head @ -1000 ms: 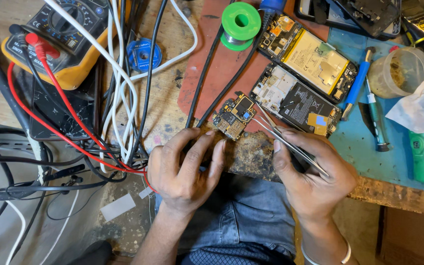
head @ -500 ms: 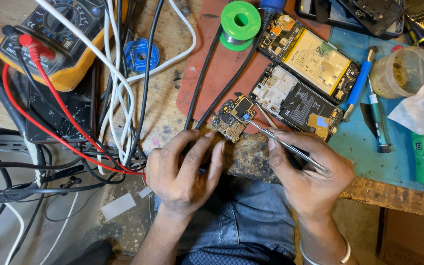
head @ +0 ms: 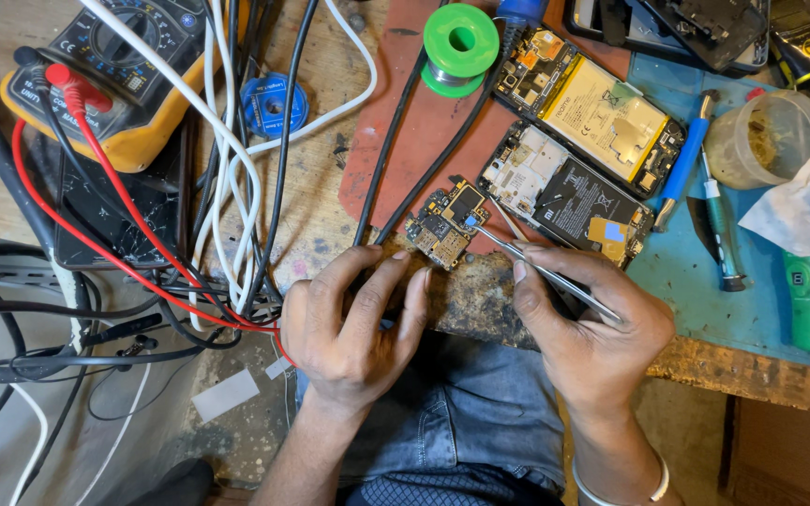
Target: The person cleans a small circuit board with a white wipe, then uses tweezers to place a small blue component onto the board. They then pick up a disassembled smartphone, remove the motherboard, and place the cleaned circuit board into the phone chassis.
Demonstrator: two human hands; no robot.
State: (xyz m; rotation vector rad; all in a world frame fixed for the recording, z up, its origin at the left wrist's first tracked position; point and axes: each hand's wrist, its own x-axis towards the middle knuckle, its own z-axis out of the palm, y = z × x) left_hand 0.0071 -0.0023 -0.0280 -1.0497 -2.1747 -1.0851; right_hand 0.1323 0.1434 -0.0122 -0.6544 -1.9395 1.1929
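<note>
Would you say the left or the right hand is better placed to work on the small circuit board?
Probably the right hand: its tweezers already point at the small circuit board; the left hand holds no tool.

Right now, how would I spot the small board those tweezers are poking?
Find the reddish mat mid-bench. At its lower edge, left of two opened phones, lies the small circuit board, touched by the tweezers in the right hand. It alone is bare, without a case.
</note>
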